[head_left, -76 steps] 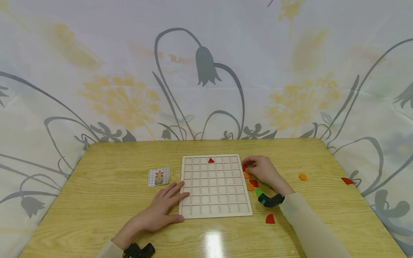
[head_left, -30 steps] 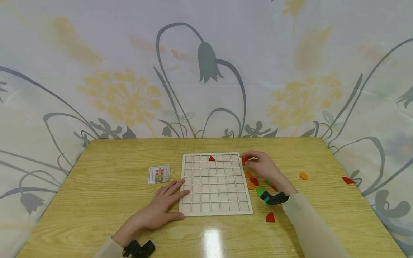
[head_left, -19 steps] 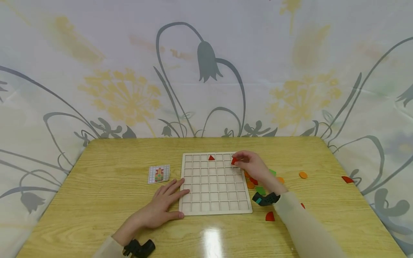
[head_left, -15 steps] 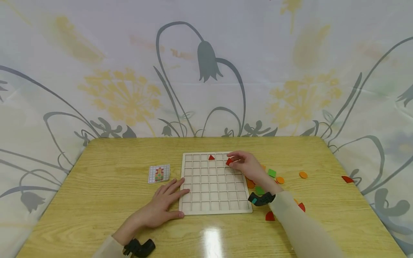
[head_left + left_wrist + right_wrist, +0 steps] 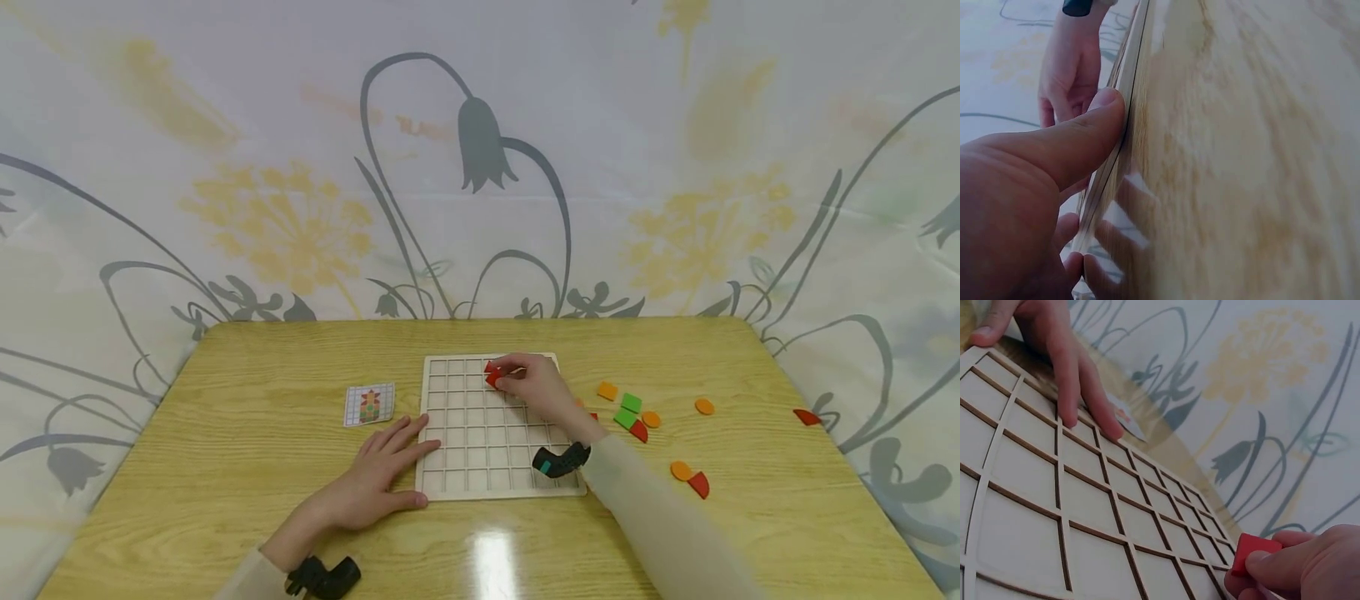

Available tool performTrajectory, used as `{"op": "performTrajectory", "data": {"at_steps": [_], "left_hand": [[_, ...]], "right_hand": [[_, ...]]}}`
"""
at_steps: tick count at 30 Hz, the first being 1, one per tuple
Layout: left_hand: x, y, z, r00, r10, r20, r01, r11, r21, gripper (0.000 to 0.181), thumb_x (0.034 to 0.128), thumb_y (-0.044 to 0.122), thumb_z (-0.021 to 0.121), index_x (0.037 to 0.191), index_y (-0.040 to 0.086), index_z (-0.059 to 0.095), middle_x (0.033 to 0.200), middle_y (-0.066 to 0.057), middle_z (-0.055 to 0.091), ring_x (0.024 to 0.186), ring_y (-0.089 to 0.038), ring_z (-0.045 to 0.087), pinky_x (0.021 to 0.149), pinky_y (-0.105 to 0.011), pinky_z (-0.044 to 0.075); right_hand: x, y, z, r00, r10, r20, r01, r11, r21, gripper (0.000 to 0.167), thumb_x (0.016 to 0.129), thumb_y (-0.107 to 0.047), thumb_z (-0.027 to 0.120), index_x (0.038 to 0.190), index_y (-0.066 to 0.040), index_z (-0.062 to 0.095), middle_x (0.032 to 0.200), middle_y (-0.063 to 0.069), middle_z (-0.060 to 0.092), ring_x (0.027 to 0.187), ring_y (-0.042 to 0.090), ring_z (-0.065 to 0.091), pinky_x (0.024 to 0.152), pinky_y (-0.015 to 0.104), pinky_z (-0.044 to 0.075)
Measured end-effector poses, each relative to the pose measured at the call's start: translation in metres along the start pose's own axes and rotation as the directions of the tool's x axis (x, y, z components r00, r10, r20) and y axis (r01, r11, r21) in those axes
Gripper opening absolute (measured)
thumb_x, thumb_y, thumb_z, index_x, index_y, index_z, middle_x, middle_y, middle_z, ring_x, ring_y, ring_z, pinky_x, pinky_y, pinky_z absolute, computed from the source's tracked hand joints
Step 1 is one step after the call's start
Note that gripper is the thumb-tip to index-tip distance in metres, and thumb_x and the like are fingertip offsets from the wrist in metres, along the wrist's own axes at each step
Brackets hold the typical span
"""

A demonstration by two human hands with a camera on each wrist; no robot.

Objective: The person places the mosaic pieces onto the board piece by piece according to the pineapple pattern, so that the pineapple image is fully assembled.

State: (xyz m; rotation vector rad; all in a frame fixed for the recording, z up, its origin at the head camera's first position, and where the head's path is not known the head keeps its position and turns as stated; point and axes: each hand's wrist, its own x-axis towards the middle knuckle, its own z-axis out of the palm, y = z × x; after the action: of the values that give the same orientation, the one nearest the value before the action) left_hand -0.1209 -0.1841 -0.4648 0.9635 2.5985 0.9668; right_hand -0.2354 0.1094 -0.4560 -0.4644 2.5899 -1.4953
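My right hand [image 5: 536,387] pinches a red square tile [image 5: 1254,549] between thumb and fingers over the far part of the wooden grid board [image 5: 455,433]. That tile is just below a red triangle tile [image 5: 490,366] in the top row, which the fingers partly cover. Whether the held tile touches the board, I cannot tell. My left hand [image 5: 371,487] lies with spread fingers along the board's left edge, fingertips on the rim. In the left wrist view the thumb [image 5: 1085,134] rests against the board's side.
Left of the board lies a small pattern card [image 5: 369,405]. To the right are scattered tiles: an orange square [image 5: 607,390], green squares [image 5: 631,403], orange discs [image 5: 704,407] and red quarter-circles [image 5: 699,484]. Another red piece [image 5: 807,417] lies near the right table edge.
My right hand has lifted the red square tile from beside the board's right edge and carried it left, to below the red triangle. The left hand has stayed in place.
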Motion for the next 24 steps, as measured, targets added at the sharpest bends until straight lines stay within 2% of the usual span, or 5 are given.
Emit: {"op": "performTrajectory", "data": {"at_steps": [3,12,24], "left_hand": [[0.0,0.0,0.0,1.0,0.006,-0.003,-0.006,1.0,0.005,0.066,0.0954,0.039,0.066,0.151,0.011,0.044,0.164,-0.015,0.016,0.149,-0.043,0.007,0.108,-0.073,0.008],[0.0,0.0,-0.001,1.0,0.011,-0.01,-0.011,1.0,0.012,0.065,0.0959,0.04,0.065,0.151,0.012,0.045,0.164,-0.016,0.017,0.148,-0.044,0.009,0.107,-0.073,0.009],[0.0,-0.001,0.001,1.0,-0.001,-0.008,0.001,1.0,0.015,0.065,0.0956,0.04,0.065,0.151,0.013,0.045,0.164,-0.014,0.017,0.149,-0.043,0.008,0.107,-0.072,0.009]], "right_hand": [[0.006,-0.003,0.01,0.999,-0.004,-0.038,0.004,1.0,-0.007,0.025,0.09,-0.003,0.072,0.114,-0.006,0.074,0.105,0.006,0.071,0.089,0.021,0.066,0.081,0.036,0.054],[0.013,-0.005,0.031,0.991,-0.016,-0.133,0.012,0.999,-0.036,0.011,0.089,-0.007,0.075,0.097,-0.013,0.077,0.095,0.001,0.073,0.086,0.018,0.066,0.081,0.039,0.054],[0.011,-0.005,0.041,0.99,-0.021,-0.143,0.009,0.997,-0.081,0.01,0.092,-0.009,0.071,0.098,-0.013,0.078,0.092,-0.001,0.073,0.083,0.017,0.066,0.077,0.035,0.054]]}}
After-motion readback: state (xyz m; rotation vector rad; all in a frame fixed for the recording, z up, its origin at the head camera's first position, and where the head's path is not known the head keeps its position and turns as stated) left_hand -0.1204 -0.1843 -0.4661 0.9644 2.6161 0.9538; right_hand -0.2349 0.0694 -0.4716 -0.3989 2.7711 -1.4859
